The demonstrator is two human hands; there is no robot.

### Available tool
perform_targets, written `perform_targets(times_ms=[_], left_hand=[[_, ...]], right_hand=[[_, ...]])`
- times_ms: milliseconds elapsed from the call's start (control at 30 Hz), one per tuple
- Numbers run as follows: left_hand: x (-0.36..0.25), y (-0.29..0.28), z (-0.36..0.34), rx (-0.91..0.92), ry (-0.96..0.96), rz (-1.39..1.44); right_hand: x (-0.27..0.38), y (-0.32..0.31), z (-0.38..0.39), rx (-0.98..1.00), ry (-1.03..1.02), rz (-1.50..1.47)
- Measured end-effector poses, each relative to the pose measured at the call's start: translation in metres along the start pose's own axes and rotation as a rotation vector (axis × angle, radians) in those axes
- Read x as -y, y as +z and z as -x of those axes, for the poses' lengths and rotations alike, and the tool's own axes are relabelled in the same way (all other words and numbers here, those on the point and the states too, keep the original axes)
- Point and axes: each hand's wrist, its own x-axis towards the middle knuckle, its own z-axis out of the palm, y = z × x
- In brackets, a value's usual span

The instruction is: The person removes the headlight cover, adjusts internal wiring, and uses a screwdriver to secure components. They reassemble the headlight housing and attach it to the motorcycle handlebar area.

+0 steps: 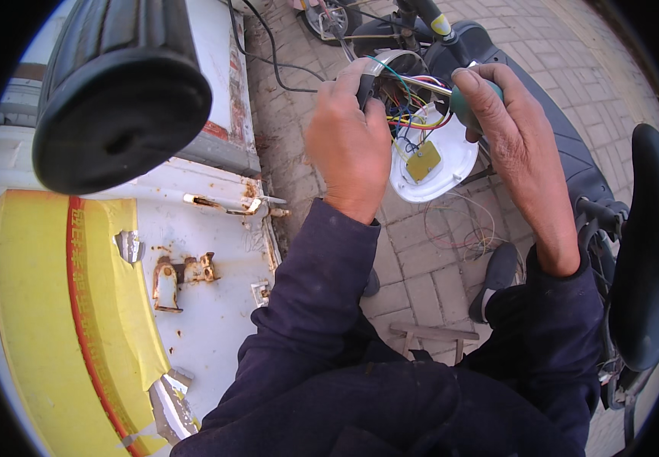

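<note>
My right hand is wrapped round the green handle of a screwdriver, its metal shaft pointing left. Facing it, my left hand grips a small dark part at the edge of a pale curved piece; what this part is I cannot make out. Between and below the hands lies a bundle of coloured wires. They run into a white plastic cover, open side up, with a yellowish square piece inside. The screwdriver's tip is hidden near my left fingers.
A scooter's dark body stands to the right, with a black saddle nearer me. A ribbed black grip looms at upper left, above a rusty white metal panel. Loose thin wires lie on the paving beside a small wooden stool.
</note>
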Motion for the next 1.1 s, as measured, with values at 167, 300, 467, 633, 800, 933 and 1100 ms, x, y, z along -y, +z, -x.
perform_targets(times_ms=[167,300,467,633,800,933,1100], left_hand=[[0.005,-0.001,-0.006,0.009,-0.054,0.070],[0.003,-0.003,-0.005,0.029,-0.070,0.129],[-0.004,-0.003,0.001,-0.012,0.003,0.051],[0.003,-0.003,-0.003,0.010,-0.047,0.068],[0.007,0.000,-0.004,-0.003,-0.028,0.133],[0.000,0.002,-0.001,-0.014,-0.020,0.088],[-0.004,0.001,0.000,0.003,-0.058,0.056]], right_hand=[[0.007,0.004,-0.001,-0.007,-0.183,-0.015],[0.001,0.001,-0.010,-0.090,-0.479,0.294],[0.001,0.001,-0.005,-0.102,0.019,0.041],[0.008,0.008,-0.001,-0.058,0.025,-0.041],[0.007,0.000,-0.006,-0.047,-0.323,0.187],[0.004,-0.006,-0.006,-0.042,-0.096,0.242],[0.002,-0.001,-0.001,0.009,0.012,0.110]])
